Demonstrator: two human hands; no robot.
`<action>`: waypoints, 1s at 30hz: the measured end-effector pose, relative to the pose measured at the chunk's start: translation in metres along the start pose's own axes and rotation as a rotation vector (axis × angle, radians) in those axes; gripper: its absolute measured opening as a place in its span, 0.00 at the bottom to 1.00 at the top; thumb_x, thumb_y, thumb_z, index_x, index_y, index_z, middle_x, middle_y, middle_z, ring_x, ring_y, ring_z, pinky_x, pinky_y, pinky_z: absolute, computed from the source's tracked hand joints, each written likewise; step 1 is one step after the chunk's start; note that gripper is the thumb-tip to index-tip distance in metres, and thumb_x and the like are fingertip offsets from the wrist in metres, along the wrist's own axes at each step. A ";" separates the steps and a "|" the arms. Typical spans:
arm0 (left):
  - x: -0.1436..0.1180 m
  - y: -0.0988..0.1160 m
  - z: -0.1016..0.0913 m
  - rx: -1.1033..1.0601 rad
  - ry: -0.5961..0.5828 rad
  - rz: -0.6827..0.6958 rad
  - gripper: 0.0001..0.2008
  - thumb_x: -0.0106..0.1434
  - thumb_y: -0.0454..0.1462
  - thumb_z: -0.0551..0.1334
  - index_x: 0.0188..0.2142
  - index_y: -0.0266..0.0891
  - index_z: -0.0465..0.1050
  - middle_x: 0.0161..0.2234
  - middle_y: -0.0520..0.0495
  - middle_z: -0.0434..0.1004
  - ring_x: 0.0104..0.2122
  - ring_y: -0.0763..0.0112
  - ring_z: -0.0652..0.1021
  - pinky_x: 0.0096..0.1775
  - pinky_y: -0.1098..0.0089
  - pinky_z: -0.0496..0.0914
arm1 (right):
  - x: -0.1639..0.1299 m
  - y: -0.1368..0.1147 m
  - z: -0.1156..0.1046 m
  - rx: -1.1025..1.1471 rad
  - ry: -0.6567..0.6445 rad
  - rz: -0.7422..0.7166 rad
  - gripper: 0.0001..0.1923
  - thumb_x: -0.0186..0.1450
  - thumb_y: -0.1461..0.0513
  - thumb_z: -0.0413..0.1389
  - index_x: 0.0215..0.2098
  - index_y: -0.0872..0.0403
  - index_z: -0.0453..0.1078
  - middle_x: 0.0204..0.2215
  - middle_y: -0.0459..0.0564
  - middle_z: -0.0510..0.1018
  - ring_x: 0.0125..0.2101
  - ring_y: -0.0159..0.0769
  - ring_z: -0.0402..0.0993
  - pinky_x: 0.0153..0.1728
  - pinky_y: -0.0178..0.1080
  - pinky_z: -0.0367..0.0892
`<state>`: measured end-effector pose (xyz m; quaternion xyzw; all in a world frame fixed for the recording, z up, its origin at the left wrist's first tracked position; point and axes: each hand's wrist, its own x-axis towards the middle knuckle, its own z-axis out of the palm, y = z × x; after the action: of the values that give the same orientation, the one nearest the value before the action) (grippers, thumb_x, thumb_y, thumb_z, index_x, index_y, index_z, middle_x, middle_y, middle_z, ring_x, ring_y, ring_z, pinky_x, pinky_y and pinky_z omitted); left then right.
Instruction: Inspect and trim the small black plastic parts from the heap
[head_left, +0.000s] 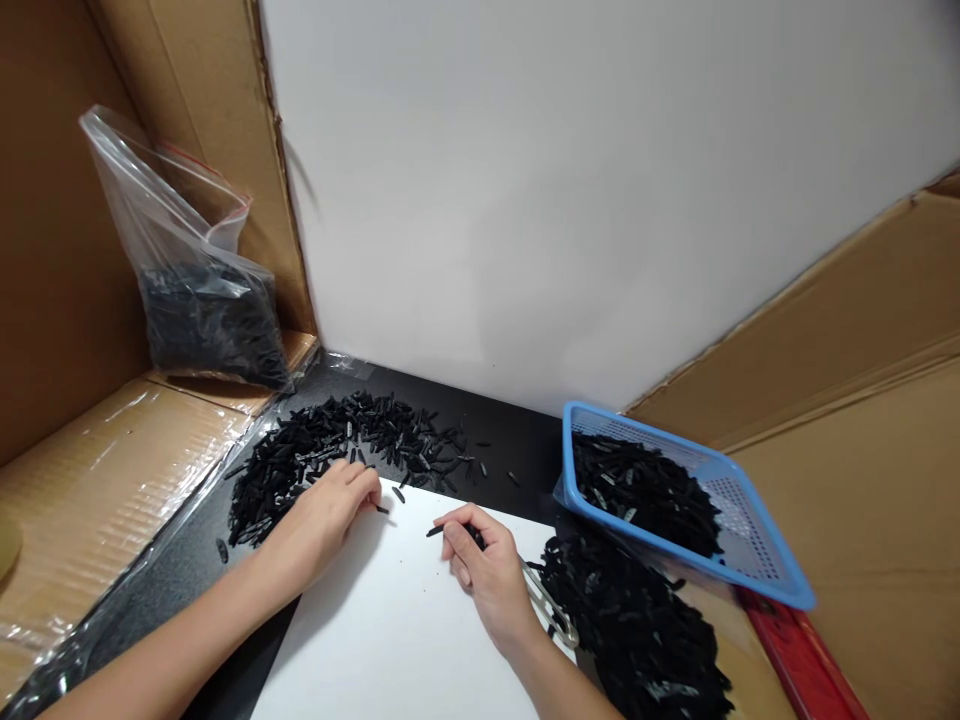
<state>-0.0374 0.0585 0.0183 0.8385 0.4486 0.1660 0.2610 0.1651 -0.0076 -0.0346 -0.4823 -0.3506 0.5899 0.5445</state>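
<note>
A plain white wall (600, 180) rises straight ahead of me, evenly lit, with a soft shadow near its left edge. Brown cardboard panels (840, 340) lean in on both sides. Below me lies a black surface (517, 430), partly covered by a white sheet (390, 630).

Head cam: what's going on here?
A person works at a white sheet on a dark table. The left hand rests at the edge of a loose pile of small black parts. The right hand pinches one black part. More parts fill a blue basket.
</note>
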 end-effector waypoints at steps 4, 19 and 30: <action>-0.001 0.023 0.011 -0.572 -0.156 -0.238 0.05 0.63 0.37 0.54 0.30 0.40 0.64 0.23 0.53 0.71 0.23 0.70 0.70 0.27 0.71 0.62 | 0.000 0.001 -0.001 -0.020 -0.002 -0.010 0.15 0.59 0.51 0.62 0.31 0.56 0.73 0.18 0.41 0.69 0.14 0.21 0.51 0.14 0.29 0.42; 0.001 0.029 0.026 -1.047 -0.124 -0.387 0.13 0.55 0.43 0.68 0.26 0.36 0.68 0.18 0.55 0.69 0.18 0.79 0.66 0.20 0.77 0.57 | -0.003 -0.007 0.000 0.097 -0.074 -0.018 0.18 0.65 0.51 0.56 0.25 0.54 0.63 0.20 0.42 0.72 0.13 0.20 0.51 0.13 0.28 0.42; -0.002 0.031 0.023 -1.074 -0.165 -0.342 0.14 0.53 0.44 0.69 0.26 0.36 0.70 0.18 0.56 0.69 0.19 0.78 0.68 0.21 0.76 0.59 | -0.006 -0.003 -0.001 -0.279 -0.059 -0.075 0.11 0.61 0.54 0.61 0.35 0.53 0.77 0.19 0.43 0.70 0.15 0.26 0.55 0.13 0.31 0.48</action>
<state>-0.0056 0.0356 0.0179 0.5136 0.4087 0.2600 0.7082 0.1665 -0.0136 -0.0312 -0.5225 -0.4629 0.5285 0.4832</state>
